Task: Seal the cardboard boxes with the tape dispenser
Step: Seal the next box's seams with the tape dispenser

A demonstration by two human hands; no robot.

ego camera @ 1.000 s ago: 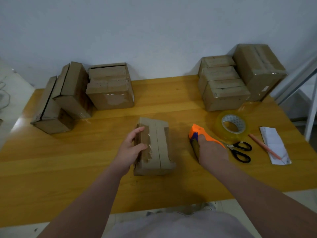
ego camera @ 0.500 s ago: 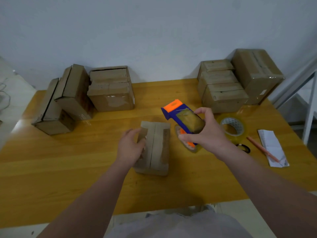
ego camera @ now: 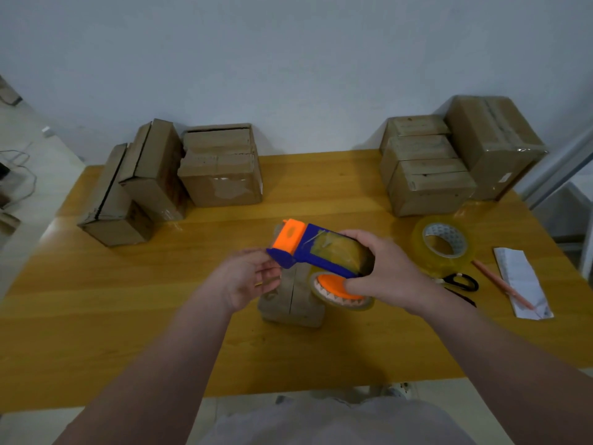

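Observation:
My right hand grips a blue and orange tape dispenser by its roll end and holds it in the air, orange front pointing left. My left hand is raised palm up, with loosely curled fingertips at the dispenser's blue front lip; whether it pinches the tape end I cannot see. Under both hands a small cardboard box stands on the wooden table, its centre seam facing up and its top partly hidden by the dispenser.
Three unsealed boxes stand at the back left. Taped boxes are stacked at the back right. A spare clear tape roll, black scissors, a pencil and a folded paper lie to the right.
My right hand picked the dispenser up off the table and carried it left over the small box. My left hand let go of the box and rose to the dispenser's front.

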